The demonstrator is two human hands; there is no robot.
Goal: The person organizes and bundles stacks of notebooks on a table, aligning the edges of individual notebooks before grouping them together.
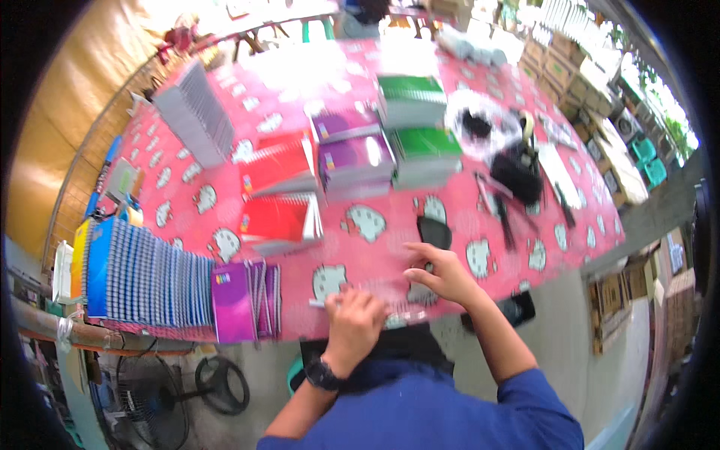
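My left hand (pixel 354 324), with a dark watch at the wrist, is at the near table edge. Its fingers are curled down, and a small white piece (pixel 317 304) shows beside the fingertips; what it is stays too blurred to tell. To its right, my right hand (pixel 444 276) hovers over the cloth, thumb and fingers apart with nothing between them. Just beyond that hand lies a black flat object (pixel 434 234). Left of my left hand, purple spiral notebooks (pixel 236 301) stand on edge beside a long row of blue ones (pixel 154 274).
Ahead on the pink patterned tablecloth (pixel 365 225) are stacks of red notebooks (pixel 276 217), purple notebooks (pixel 356 159) and green notebooks (pixel 426 146). A tall notebook stack (pixel 196 112) rises far left. A black pouch (pixel 517 172) lies right. A fan (pixel 150 397) stands lower left.
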